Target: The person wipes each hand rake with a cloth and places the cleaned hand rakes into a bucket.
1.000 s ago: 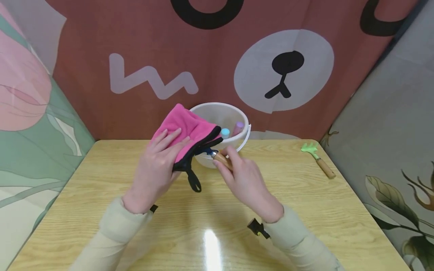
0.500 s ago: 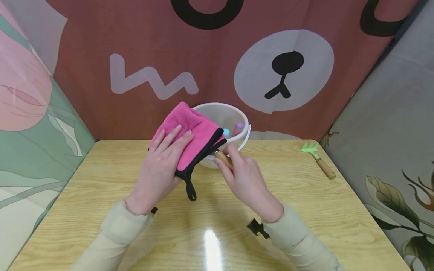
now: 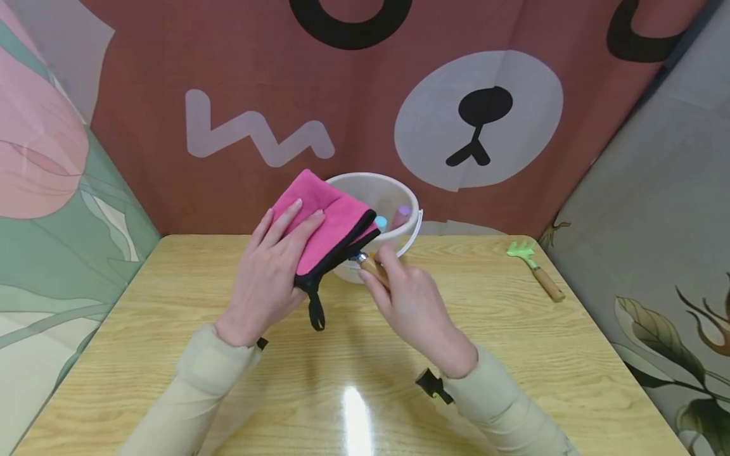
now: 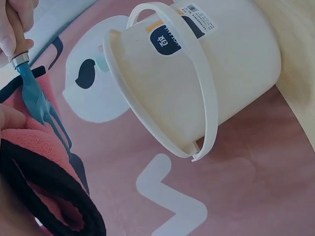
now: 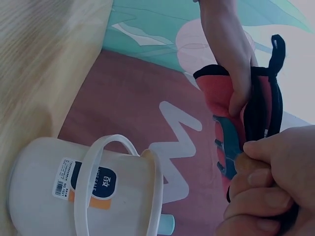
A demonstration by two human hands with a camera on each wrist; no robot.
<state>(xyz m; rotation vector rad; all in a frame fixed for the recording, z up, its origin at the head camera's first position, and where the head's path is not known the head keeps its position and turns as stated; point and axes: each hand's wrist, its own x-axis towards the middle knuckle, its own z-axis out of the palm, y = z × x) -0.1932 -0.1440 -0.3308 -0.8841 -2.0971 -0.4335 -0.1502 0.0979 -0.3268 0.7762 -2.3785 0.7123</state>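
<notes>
My left hand (image 3: 268, 272) holds a folded pink cloth (image 3: 336, 215) with black edging and a hanging loop, its fingers spread over the top and the thumb underneath. The cloth lies over the head of a small hand rake, whose blue tines (image 4: 42, 105) show in the left wrist view and press against the pink fabric. By its wooden handle (image 3: 375, 271), my right hand (image 3: 416, 310) grips this rake. From above, the tines are hidden by the cloth. Both hands are above the table, in front of a white bucket (image 3: 365, 180).
Inside the bucket are a blue-capped item (image 3: 381, 223) and a purple-capped one (image 3: 402, 216). A green hand rake (image 3: 536, 269) with a wooden handle lies at the table's right back edge. A printed brown curtain (image 3: 239, 69) hangs behind the wooden table (image 3: 319, 405).
The cloth in my left hand slid right over the blue rake's neck, then drew back slightly, baring the metal collar. Its loop swung a little. My right hand stayed nearly still.
</notes>
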